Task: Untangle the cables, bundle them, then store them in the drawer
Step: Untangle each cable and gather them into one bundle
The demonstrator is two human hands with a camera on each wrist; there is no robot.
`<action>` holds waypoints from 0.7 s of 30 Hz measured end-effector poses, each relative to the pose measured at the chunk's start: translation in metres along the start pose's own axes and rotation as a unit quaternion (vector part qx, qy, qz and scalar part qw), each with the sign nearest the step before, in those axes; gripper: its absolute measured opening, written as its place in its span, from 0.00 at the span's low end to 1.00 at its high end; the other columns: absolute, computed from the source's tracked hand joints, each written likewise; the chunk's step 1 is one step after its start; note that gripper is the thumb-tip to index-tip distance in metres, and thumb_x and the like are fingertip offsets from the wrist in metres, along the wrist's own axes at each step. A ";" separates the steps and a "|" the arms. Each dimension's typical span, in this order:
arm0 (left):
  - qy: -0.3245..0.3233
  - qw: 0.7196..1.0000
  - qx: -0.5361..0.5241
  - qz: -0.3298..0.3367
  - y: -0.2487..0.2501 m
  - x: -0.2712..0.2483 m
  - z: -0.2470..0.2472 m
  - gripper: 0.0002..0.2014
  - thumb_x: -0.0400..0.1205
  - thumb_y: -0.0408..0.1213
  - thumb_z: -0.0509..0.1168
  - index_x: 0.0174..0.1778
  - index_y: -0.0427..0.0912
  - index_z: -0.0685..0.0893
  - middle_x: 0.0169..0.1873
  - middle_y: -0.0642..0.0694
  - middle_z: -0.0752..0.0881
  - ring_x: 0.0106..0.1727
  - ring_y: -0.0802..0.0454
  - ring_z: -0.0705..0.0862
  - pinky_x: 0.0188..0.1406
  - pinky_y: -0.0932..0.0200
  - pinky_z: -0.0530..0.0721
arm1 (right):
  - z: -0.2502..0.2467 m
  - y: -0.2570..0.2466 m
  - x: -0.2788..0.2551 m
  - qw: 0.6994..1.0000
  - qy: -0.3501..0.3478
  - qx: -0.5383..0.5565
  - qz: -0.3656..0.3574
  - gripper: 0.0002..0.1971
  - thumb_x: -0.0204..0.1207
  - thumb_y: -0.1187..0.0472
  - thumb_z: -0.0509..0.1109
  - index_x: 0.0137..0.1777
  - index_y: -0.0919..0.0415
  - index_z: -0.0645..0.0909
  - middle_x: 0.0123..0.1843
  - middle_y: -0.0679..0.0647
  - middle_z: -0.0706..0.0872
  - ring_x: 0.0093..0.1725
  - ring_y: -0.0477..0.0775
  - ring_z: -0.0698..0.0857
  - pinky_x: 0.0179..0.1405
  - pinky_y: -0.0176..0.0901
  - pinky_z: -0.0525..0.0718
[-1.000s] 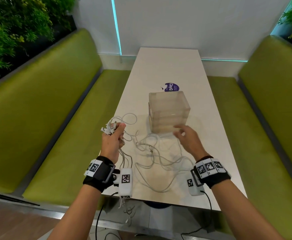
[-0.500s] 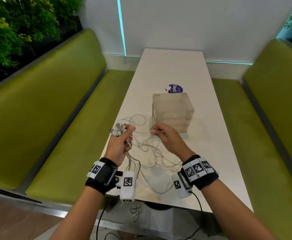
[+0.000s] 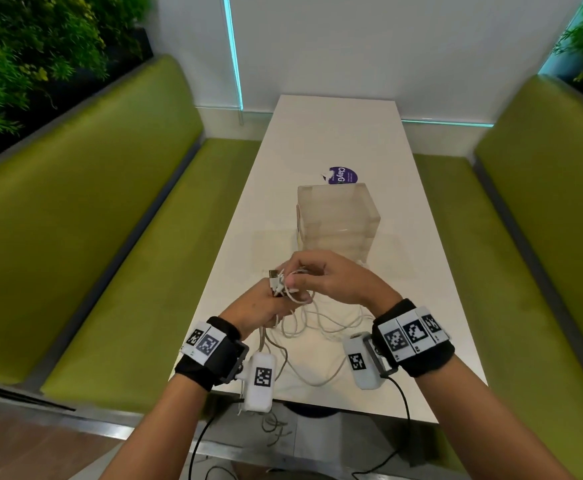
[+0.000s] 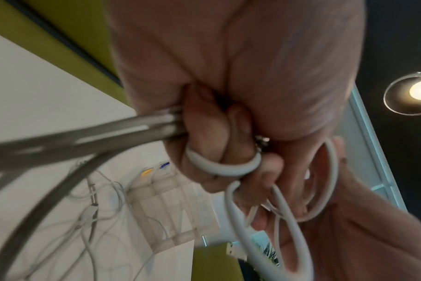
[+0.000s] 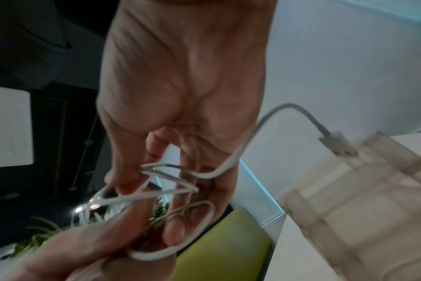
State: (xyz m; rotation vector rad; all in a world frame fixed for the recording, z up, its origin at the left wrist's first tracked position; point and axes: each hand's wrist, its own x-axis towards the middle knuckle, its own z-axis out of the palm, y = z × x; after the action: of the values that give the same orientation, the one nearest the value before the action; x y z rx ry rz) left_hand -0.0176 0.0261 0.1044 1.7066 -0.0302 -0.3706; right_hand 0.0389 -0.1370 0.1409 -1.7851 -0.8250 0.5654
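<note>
A tangle of white cables [image 3: 312, 327] lies on the white table [image 3: 338, 140] near its front edge. My left hand [image 3: 266, 306] is fisted round several cable strands [image 4: 222, 168], with plug ends [image 3: 276, 280] sticking up out of the fist. My right hand [image 3: 321, 278] meets it from the right, and its thumb and fingers pinch cable loops [image 5: 166, 190]. One USB plug [image 5: 337, 144] dangles free. A translucent drawer box [image 3: 338, 223] stands just behind the hands, drawers closed.
A purple sticker [image 3: 342, 174] lies on the table behind the box. Green benches [image 3: 117, 216] flank the table on both sides. Plants [image 3: 23, 53] grow at the far left. Black wrist-camera leads [image 3: 404, 403] hang off the table's front edge.
My right hand came left from in front of the box to meet my left hand and took hold of cable loops. The left hand shifted slightly right, still gripping its strands.
</note>
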 end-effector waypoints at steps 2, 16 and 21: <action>0.008 1.000 -0.009 -0.008 -0.002 0.001 0.000 0.08 0.78 0.40 0.70 0.36 0.46 0.79 0.21 0.55 0.70 0.23 0.58 0.63 0.22 0.61 0.56 | -0.002 0.002 -0.001 0.999 0.048 0.019 0.007 0.03 0.79 0.64 0.70 0.45 0.59 0.85 0.51 0.62 0.89 0.50 0.61 0.87 0.57 0.58 0.84; 0.108 0.972 -0.207 0.036 -0.016 0.007 -0.023 0.17 0.81 0.45 0.60 0.49 0.35 0.86 0.32 0.49 0.85 0.18 0.61 0.61 0.15 0.69 0.58 | -0.024 0.007 -0.024 0.982 0.126 0.143 -0.024 0.12 0.74 0.68 0.73 0.56 0.57 0.82 0.37 0.58 0.79 0.36 0.49 0.76 0.37 0.35 0.77; 0.140 0.969 -0.203 0.033 -0.015 0.010 -0.025 0.20 0.86 0.47 0.55 0.57 0.36 0.87 0.39 0.50 0.78 0.22 0.61 0.61 0.16 0.70 0.59 | 0.012 0.022 -0.033 0.989 -0.019 0.121 0.083 0.15 0.77 0.68 0.71 0.62 0.64 0.77 0.33 0.51 0.80 0.30 0.44 0.76 0.33 0.35 0.75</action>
State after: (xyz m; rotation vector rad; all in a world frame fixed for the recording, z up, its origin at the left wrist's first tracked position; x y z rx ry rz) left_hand -0.0047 0.0500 0.0911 1.3331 0.1848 -0.0733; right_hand 0.0150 -0.1601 0.1157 -1.6309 -0.6081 0.7771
